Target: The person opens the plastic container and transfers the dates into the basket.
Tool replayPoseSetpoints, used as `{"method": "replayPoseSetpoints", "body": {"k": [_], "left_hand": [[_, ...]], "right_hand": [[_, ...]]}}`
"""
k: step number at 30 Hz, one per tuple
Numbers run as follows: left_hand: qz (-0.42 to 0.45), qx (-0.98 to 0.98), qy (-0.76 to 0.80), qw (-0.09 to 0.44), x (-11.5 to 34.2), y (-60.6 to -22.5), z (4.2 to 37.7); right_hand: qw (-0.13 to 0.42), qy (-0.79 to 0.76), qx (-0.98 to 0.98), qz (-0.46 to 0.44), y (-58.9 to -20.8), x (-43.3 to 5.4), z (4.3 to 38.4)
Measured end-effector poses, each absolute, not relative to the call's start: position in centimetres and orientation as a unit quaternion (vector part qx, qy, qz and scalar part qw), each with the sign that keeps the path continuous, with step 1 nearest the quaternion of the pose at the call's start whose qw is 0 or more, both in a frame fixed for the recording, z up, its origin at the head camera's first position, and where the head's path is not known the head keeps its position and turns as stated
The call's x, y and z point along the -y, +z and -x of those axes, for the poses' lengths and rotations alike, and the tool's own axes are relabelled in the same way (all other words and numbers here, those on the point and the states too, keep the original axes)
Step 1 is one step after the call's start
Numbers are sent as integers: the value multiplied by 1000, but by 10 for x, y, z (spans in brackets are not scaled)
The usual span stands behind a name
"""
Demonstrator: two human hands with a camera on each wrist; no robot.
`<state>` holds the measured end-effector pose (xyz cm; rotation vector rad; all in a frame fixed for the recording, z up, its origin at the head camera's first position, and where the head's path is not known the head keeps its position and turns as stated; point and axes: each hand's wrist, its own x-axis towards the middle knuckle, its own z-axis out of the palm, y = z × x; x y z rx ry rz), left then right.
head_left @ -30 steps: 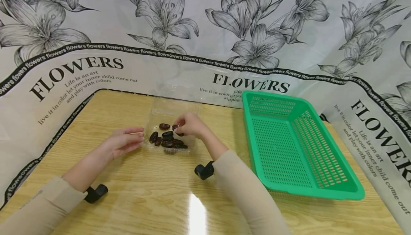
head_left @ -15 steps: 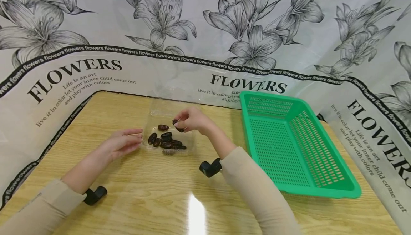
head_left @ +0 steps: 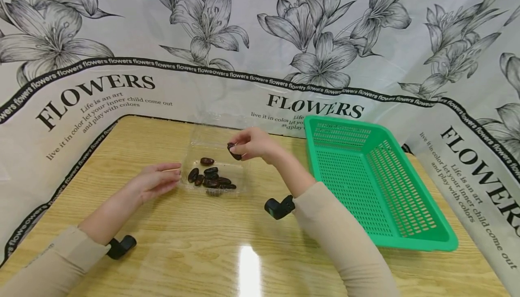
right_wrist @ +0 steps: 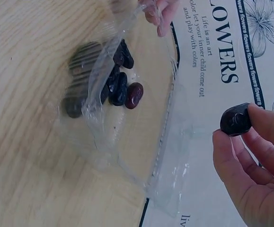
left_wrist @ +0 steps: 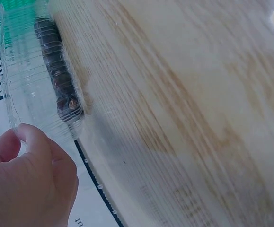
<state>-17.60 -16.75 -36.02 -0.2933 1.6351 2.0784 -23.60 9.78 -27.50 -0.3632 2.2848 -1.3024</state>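
Observation:
A dark brown date is pinched between the thumb and fingers of my right hand, raised above the right part of a clear plastic container. In the right wrist view this date looks glossy and wrinkled, held clear of the container. Several more dates lie inside, mostly bunched toward the near side, with one date apart farther back. My left hand is at the container's left wall; in the left wrist view its thumb and finger pinch the rim.
A green perforated plastic basket stands at the right on the wooden table. The container's clear lid stands open at the back. Behind the table hangs a white flower-printed sheet.
My right hand has lifted a date from the container and moved up and to the right with it. My left hand stays at the container's left side.

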Motion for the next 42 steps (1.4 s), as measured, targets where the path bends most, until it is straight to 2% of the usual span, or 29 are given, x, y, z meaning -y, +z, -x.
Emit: {"method": "replayPoseSetpoints", "body": {"k": [8, 20, 29, 42], "left_hand": [[101, -598, 759, 239, 167, -360, 176], [93, -599, 760, 236, 169, -361, 175], [81, -602, 758, 237, 169, -361, 175], [79, -600, 759, 239, 170, -361, 173]], "right_hand": [[248, -486, -830, 115, -258, -117, 236], [227, -500, -831, 90, -239, -159, 241], [201, -511, -832, 70, -233, -195, 244], [194, -515, -833, 57, -230, -244, 242]]}}
